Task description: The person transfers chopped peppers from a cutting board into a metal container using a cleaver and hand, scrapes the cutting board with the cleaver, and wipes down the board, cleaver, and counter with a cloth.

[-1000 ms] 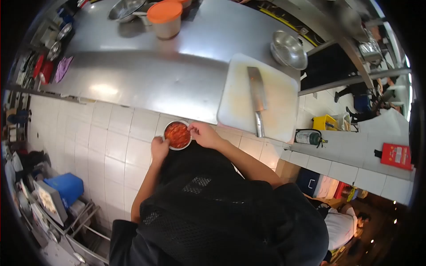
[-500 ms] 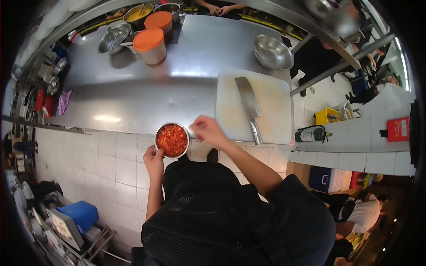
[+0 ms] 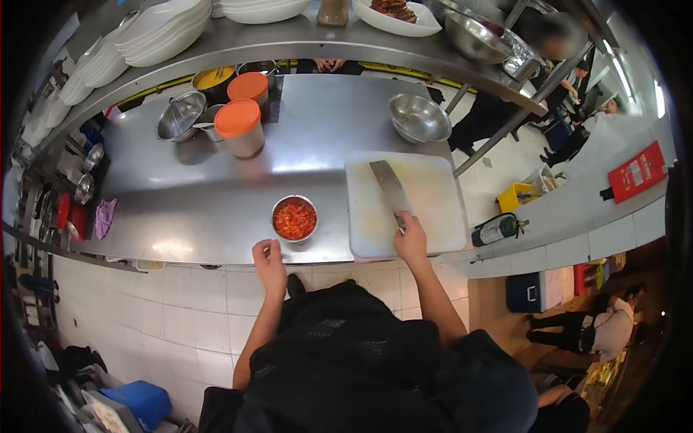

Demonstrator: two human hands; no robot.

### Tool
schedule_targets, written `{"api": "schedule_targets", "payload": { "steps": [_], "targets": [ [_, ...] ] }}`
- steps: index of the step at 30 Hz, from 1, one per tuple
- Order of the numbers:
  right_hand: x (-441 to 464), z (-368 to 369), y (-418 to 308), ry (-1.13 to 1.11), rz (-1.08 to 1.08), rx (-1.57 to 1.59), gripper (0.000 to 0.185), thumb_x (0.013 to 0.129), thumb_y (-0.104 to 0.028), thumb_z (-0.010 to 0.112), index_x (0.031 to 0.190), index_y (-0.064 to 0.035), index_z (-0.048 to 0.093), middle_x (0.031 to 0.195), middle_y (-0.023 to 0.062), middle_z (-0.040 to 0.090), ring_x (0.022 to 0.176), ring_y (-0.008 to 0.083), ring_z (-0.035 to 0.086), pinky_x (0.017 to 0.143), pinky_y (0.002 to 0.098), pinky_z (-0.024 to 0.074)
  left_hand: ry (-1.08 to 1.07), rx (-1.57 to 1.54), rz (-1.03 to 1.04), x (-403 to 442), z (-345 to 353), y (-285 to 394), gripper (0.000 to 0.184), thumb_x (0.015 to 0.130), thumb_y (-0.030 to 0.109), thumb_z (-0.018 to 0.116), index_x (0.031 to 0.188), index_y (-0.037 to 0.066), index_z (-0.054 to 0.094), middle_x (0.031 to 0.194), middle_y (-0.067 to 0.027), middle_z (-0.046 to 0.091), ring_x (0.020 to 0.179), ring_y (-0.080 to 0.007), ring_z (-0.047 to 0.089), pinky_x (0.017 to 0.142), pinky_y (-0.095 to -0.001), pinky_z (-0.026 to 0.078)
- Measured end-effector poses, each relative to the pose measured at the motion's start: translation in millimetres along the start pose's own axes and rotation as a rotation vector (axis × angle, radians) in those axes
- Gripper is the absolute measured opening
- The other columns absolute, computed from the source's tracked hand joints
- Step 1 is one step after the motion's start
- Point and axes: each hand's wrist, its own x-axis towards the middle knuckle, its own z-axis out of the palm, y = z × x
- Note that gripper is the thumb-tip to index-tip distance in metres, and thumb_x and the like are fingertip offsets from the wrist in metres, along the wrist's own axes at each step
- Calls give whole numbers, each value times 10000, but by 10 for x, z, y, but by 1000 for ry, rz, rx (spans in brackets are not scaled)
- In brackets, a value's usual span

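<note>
My right hand (image 3: pixel 411 237) is wrapped round the handle of a cleaver (image 3: pixel 390 185), whose broad blade lies over the white cutting board (image 3: pixel 440 198). A round metal bowl (image 3: pixel 294 239) of chopped red food (image 3: pixel 294 219), perhaps tomato or chili, rests on the steel table, left of the board. Just below the bowl's left side is my left hand (image 3: pixel 270 264). It holds nothing; its fingers are loosely curled, with a gap by the thumb.
At the back left of the steel table (image 3: pixel 195 209) stand two orange-lidded tubs (image 3: pixel 240 119) and several metal bowls and pots. A metal bowl (image 3: pixel 419 119) sits behind the board. Overhead runs a shelf (image 3: pixel 289 45) with stacked white plates (image 3: pixel 162 32). A purple cloth (image 3: pixel 105 218) lies far left.
The bowl has gone from my left hand onto the table, and that hand has let go. My right hand has moved right and taken the cleaver's handle. The view has tilted up.
</note>
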Motion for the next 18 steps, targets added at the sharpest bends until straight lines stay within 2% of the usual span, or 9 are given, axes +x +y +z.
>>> {"api": "schedule_targets", "payload": {
  "steps": [1, 2, 4, 6, 7, 9, 12, 16, 18],
  "targets": [
    [-90, -78, -204, -7, 10, 10, 489, 792, -13, 671, 1260, -133, 599, 1074, 197, 645, 945, 415, 662, 813, 467, 528, 69, 131, 293, 4, 29, -13, 240, 989, 213, 675, 1083, 7, 595, 1121, -106, 594, 1002, -179, 590, 828, -329, 531],
    [-188, -193, -415, -25, -38, 31, 449, 798, 2, 661, 1226, -128, 622, 1068, 181, 646, 951, 405, 664, 807, 457, 531, -13, 69, 280, 4, 68, 178, 252, 976, 185, 677, 1145, 20, 590, 1291, -131, 540, 1180, -250, 538, 978, -381, 475],
    [-352, -433, -790, -53, -82, 51, 412, 804, 17, 652, 1192, -123, 646, 1063, 165, 648, 957, 395, 666, 802, 448, 533, -68, 312, 580, 17, 189, 492, 343, 946, 159, 689, 1249, 32, 588, 1415, -164, 498, 1304, -355, 478, 1092, -442, 395],
    [-437, -615, -1116, -210, -187, 50, 347, 830, -5, 636, 1153, -126, 673, 1039, 138, 630, 910, 383, 671, 774, 482, 540, -246, 475, 784, 40, 321, 754, 537, 948, 293, 681, 1427, 100, 535, 1573, -200, 376, 1448, -460, 318, 1182, -543, 245],
    [-463, -646, -1217, -217, -190, 54, 347, 830, -5, 636, 1153, -126, 673, 1039, 138, 630, 910, 383, 671, 774, 482, 540, -241, 481, 781, -2, 401, 845, 537, 948, 293, 681, 1427, 100, 535, 1573, -200, 376, 1448, -460, 318, 1182, -543, 245],
    [-499, -694, -1362, -311, -258, -30, 310, 848, -35, 637, 1132, -135, 710, 1011, 125, 631, 880, 381, 671, 763, 484, 541, -485, 862, 900, -79, 523, 956, 698, 948, 503, 623, 1541, 179, 451, 1671, -202, 218, 1522, -489, 160, 1190, -629, 155],
    [-526, -841, -1478, -346, -281, -60, 290, 846, -51, 645, 1104, -144, 738, 986, 117, 633, 866, 371, 673, 767, 484, 543, -522, 979, 816, 24, 543, 703, 760, 945, 634, 537, 1576, 231, 407, 1702, -193, 121, 1548, -488, 51, 1175, -688, 92],
    [-503, -1041, -1356, -379, -290, -155, 371, 794, -4, 655, 1122, -155, 741, 988, 83, 635, 885, 348, 665, 785, 466, 538, -479, 1172, 596, 339, 270, 470, 827, 936, 626, 549, 1613, 206, 328, 1712, -195, 50, 1556, -479, 3, 1159, -721, 58],
    [-433, -1065, -1318, -397, -336, -181, 373, 788, -2, 645, 1116, -153, 742, 992, 78, 639, 892, 344, 666, 781, 462, 541, -458, 1160, 602, 388, 227, 458, 830, 938, 630, 542, 1610, 191, 332, 1710, -201, 53, 1556, -479, 3, 1159, -719, 61]
  ]
}}
